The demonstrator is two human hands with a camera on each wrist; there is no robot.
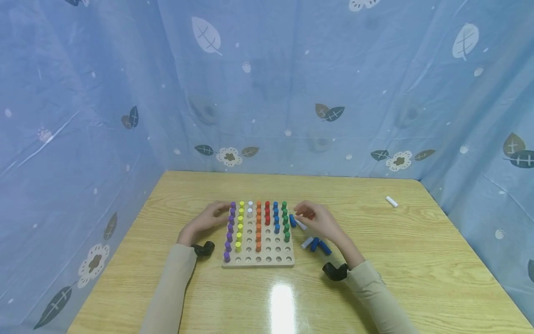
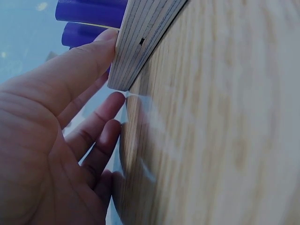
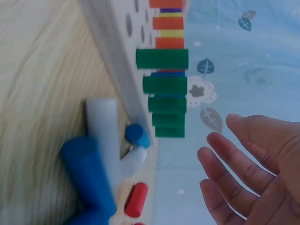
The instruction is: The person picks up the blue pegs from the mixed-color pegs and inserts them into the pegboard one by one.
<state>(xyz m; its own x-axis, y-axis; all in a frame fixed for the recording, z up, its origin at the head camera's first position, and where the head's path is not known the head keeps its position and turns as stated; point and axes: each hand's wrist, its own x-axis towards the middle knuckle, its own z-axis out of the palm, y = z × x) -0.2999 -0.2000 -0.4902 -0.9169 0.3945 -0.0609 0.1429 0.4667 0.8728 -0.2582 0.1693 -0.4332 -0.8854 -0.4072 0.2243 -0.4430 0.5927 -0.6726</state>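
Observation:
A wooden pegboard (image 1: 258, 266) stands on the table, with rows of purple, yellow, white, orange, red, blue and green pegs upright in its holes. At its far left corner is my left hand (image 1: 207, 217); in the left wrist view the thumb (image 2: 101, 49) touches the board's side beside purple pegs (image 2: 91, 13), while the other fingers are loosely extended. My right hand (image 1: 319, 220) hovers off the board's right side, holding nothing, fingers parted. Near it lie loose blue pegs (image 3: 89, 173), white pegs (image 3: 103, 136) and a red peg (image 3: 137, 200). The green pegs (image 3: 161, 58) form the rightmost column.
One white peg (image 1: 391, 202) lies apart at the far right of the table (image 1: 354, 301). A blue patterned curtain (image 1: 271, 93) hangs behind the table and along both sides.

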